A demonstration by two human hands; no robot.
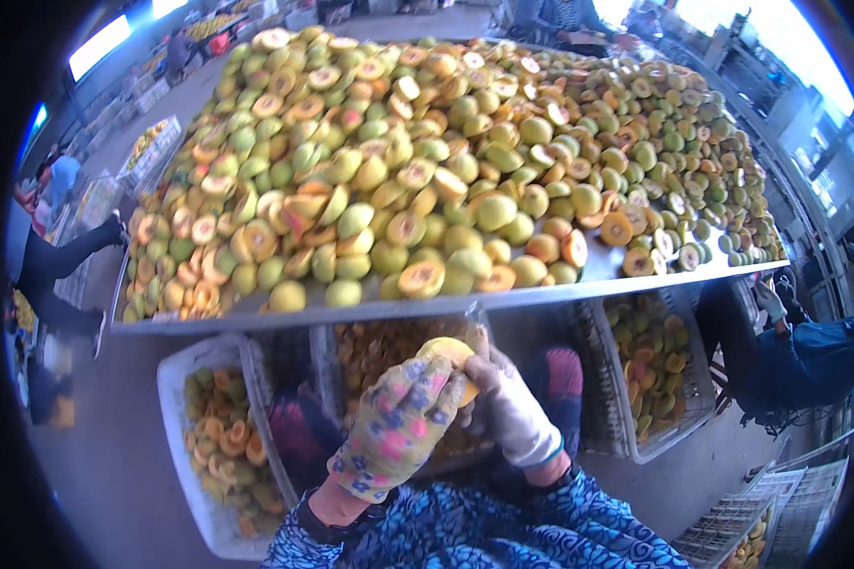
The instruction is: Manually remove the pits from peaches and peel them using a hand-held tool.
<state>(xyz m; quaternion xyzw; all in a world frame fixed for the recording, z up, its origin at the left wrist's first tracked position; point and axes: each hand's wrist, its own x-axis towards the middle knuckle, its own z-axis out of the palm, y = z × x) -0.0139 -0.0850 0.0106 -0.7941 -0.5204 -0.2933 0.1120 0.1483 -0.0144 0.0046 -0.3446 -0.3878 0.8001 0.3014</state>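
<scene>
My left hand [389, 422], in a floral glove, is closed around a yellow piece of fruit [446, 349] in the lower middle. My right hand [512, 408], in a pale glove, is closed beside it, its thumb against the fruit, gripping what looks like a small metal blade [475, 318] that points upward. Behind both hands, a metal sorting table [399, 314] carries a large heap of whole and halved yellow-green fruit [422, 278]. A crate [323, 346] of cut fruit sits below my hands, partly hidden by them.
A white crate [176, 403] of fruit halves is at left, a slotted crate [693, 398] at right, more crates [802, 512] lower right. A seated co-worker [802, 351] is close on the right; others stand at left [57, 256] and across the table [565, 19].
</scene>
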